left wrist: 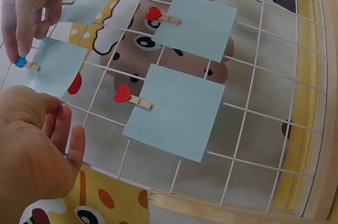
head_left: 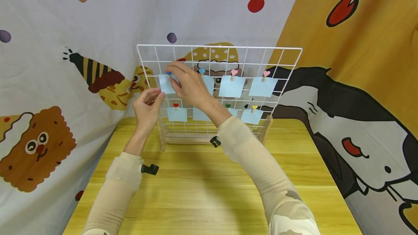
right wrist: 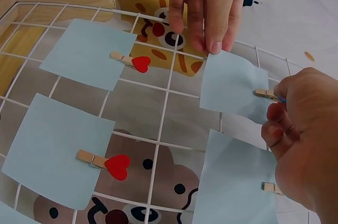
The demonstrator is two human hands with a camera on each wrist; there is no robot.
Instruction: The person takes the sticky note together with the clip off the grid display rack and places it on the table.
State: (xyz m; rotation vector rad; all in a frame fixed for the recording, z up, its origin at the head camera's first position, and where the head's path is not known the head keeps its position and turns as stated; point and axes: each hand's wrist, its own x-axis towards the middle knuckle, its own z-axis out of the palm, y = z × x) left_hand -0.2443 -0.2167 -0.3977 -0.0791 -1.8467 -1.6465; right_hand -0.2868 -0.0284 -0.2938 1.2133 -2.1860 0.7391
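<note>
At the upper left of a white wire grid (head_left: pixel 220 46), my right hand (head_left: pixel 191 84) pinches a small wooden clothespin (right wrist: pixel 264 93) with a blue heart. The clothespin sits on the edge of a light blue paper note (right wrist: pixel 227 84). My left hand (head_left: pixel 148 107) pinches the note's lower left corner between thumb and fingers. Below it, a red-heart clothespin (head_left: pixel 176 106) holds another blue note (head_left: pixel 177 115). Right of my right hand, a pink-heart clothespin (head_left: pixel 233 74) holds a note (head_left: pixel 232 87). My right hand and forearm partly hide some notes in the head view.
The grid stands upright in a wooden base (head_left: pixel 192 140) on a wood-grain table (head_left: pixel 196 191). More notes hang at the right, one under a yellow-heart clothespin (head_left: pixel 254 108). Behind the grid hangs a cartoon-printed cloth (head_left: pixel 114 17).
</note>
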